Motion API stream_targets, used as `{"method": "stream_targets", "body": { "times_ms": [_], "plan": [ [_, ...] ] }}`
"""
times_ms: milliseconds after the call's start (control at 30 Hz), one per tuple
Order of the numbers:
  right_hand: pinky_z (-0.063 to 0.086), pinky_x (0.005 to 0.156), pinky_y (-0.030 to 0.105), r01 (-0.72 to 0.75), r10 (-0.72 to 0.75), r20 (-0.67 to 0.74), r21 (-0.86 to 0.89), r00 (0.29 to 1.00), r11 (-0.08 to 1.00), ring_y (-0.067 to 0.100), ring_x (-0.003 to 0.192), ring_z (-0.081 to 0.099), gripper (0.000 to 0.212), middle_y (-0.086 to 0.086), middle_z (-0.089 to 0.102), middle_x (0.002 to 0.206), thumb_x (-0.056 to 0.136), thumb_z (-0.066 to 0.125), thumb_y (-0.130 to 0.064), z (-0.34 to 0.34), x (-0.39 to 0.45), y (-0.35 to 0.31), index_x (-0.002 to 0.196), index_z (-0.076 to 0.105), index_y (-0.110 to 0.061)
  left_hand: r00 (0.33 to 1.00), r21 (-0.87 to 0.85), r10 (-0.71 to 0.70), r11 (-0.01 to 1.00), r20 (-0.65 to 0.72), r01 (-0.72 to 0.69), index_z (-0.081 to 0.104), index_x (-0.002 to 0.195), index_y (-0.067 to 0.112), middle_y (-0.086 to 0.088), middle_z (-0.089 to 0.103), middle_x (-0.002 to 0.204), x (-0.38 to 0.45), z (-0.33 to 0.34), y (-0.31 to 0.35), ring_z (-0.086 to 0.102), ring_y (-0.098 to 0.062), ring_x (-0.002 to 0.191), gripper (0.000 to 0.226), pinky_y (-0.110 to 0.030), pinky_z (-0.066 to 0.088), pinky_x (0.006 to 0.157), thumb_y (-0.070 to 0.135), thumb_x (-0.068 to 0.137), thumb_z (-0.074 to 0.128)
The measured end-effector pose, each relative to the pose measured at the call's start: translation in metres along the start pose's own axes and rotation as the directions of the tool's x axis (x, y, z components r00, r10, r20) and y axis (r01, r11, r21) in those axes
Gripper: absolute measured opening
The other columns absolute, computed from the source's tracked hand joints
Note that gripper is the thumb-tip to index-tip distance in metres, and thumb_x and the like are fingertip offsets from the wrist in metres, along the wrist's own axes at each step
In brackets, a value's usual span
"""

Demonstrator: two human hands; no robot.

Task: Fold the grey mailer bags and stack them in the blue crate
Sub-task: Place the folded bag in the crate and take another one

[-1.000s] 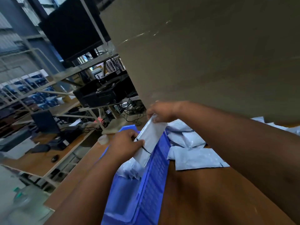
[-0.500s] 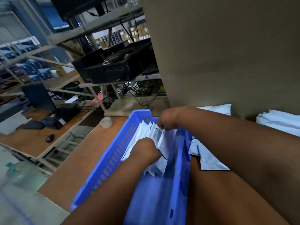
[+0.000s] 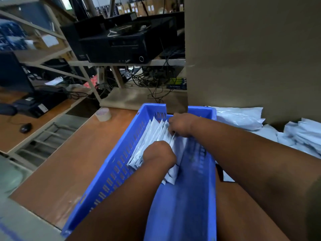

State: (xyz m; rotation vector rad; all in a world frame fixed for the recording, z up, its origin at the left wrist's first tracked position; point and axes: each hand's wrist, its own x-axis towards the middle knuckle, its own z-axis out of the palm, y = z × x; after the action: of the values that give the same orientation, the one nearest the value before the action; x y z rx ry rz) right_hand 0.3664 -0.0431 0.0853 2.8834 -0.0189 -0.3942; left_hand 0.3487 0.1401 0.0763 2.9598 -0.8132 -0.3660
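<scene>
- Left hand (image 3: 159,154) and right hand (image 3: 180,125), both clamped on the folded grey mailer bags (image 3: 156,136), press them upright mid-frame in the blue crate (image 3: 111,171), likely keeping the row packed
- Unfolded bags (image 3: 298,134) wait on the counter (image 3: 69,162), right edge

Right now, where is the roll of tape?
In the head view, the roll of tape sits on the wooden table, just left of the blue crate near its far corner.

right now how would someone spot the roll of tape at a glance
Find the blue crate on the brown table. Just past its far left corner sits the roll of tape, the only small, round, pale thing on the bare wood.
</scene>
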Motion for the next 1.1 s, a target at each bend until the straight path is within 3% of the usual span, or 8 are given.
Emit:
{"method": "stream_targets", "body": {
  "times_ms": [100, 300, 467, 633, 767, 867, 1000, 1100],
  "plan": [
    [0.053, 0.086, 0.044, 0.011, -0.012, -0.031, -0.023, 0.999, 1.000, 0.027, 0.122, 0.050, 0.026, -0.003, 0.055, 0.127, 0.095, 0.069, -0.027, -0.002, -0.002, -0.002, 0.119, 0.069, -0.039, 1.000, -0.025, -0.005, 1.000, 0.000, 0.005, 0.058, 0.095, 0.025, 0.000, 0.070, 0.112, 0.005, -0.002, -0.001, 0.071, -0.025, 0.107, 0.016, -0.033, 0.053, 0.079, 0.027, 0.085, 0.069],
    [0.049, 0.083, 0.039, -0.032, 0.034, -0.016, 0.097, 0.999, 0.995, 0.026, 0.117, 0.057, 0.024, -0.001, 0.056, 0.127, 0.094, 0.068, -0.024, -0.005, -0.007, -0.007, 0.116, 0.066, -0.033, 1.000, 0.021, 0.025, 0.999, 0.003, -0.025, 0.068, 0.116, 0.022, -0.001, 0.069, 0.116, 0.003, 0.001, -0.001, 0.070, -0.027, 0.110, 0.030, -0.035, 0.056, 0.086, 0.030, 0.087, 0.067],
    [0.049, 0.088, 0.036, -0.118, 0.147, -0.088, 0.276, 0.985, 0.954, 0.028, 0.118, 0.062, 0.037, -0.001, 0.059, 0.129, 0.093, 0.073, -0.035, -0.019, -0.033, -0.006, 0.129, 0.064, -0.036, 0.994, 0.037, 0.045, 0.998, -0.101, -0.042, 0.069, 0.115, 0.022, 0.000, 0.069, 0.114, -0.006, -0.009, 0.004, 0.070, -0.026, 0.109, 0.036, -0.032, 0.048, 0.075, 0.041, 0.086, 0.074],
    [0.053, 0.096, 0.042, -0.087, 0.163, -0.188, 0.355, 0.969, 0.931, 0.025, 0.119, 0.062, 0.035, -0.002, 0.064, 0.130, 0.094, 0.072, -0.036, -0.034, -0.087, -0.003, 0.128, 0.066, -0.032, 0.967, 0.090, 0.191, 0.980, -0.168, -0.178, 0.068, 0.109, 0.022, -0.002, 0.070, 0.110, -0.022, -0.027, 0.021, 0.070, -0.027, 0.105, 0.034, -0.033, 0.049, 0.072, 0.049, 0.089, 0.066],
    [0.051, 0.094, 0.036, -0.085, 0.189, -0.246, 0.380, 0.951, 0.921, 0.026, 0.120, 0.063, 0.038, 0.001, 0.064, 0.133, 0.095, 0.068, -0.033, -0.033, -0.142, 0.001, 0.133, 0.065, -0.030, 0.910, 0.137, 0.415, 0.901, 0.000, -0.411, 0.064, 0.103, 0.025, -0.005, 0.071, 0.110, -0.053, -0.045, 0.053, 0.067, -0.029, 0.106, 0.021, -0.039, 0.056, 0.085, 0.042, 0.090, 0.066],
    [0.056, 0.093, 0.041, -0.129, 0.254, -0.227, 0.451, 0.940, 0.883, 0.028, 0.115, 0.066, 0.033, 0.002, 0.064, 0.130, 0.096, 0.062, -0.035, -0.022, -0.193, 0.012, 0.129, 0.064, -0.036, 0.859, 0.225, 0.512, 0.838, -0.010, -0.497, 0.067, 0.112, 0.021, -0.006, 0.068, 0.120, -0.079, -0.057, 0.085, 0.066, -0.030, 0.113, 0.025, -0.042, 0.057, 0.091, 0.031, 0.090, 0.061],
    [0.054, 0.090, 0.043, -0.177, 0.318, -0.208, 0.506, 0.925, 0.844, 0.028, 0.111, 0.066, 0.030, 0.000, 0.065, 0.122, 0.096, 0.065, -0.050, 0.006, -0.280, 0.031, 0.123, 0.064, -0.038, 0.783, 0.187, 0.622, 0.771, -0.017, -0.609, 0.068, 0.123, 0.024, -0.006, 0.064, 0.127, -0.113, -0.059, 0.130, 0.062, -0.030, 0.119, 0.034, -0.039, 0.052, 0.095, 0.043, 0.096, 0.060],
    [0.051, 0.092, 0.040, -0.256, 0.380, -0.150, 0.516, 0.913, 0.817, 0.026, 0.117, 0.062, 0.040, 0.001, 0.061, 0.131, 0.099, 0.064, -0.050, 0.041, -0.347, 0.043, 0.135, 0.062, -0.034, 0.717, 0.288, 0.695, 0.678, 0.046, -0.676, 0.061, 0.135, 0.028, -0.004, 0.059, 0.132, -0.135, -0.042, 0.170, 0.058, -0.029, 0.125, 0.047, -0.041, 0.050, 0.102, 0.054, 0.096, 0.061]
  ]
}}
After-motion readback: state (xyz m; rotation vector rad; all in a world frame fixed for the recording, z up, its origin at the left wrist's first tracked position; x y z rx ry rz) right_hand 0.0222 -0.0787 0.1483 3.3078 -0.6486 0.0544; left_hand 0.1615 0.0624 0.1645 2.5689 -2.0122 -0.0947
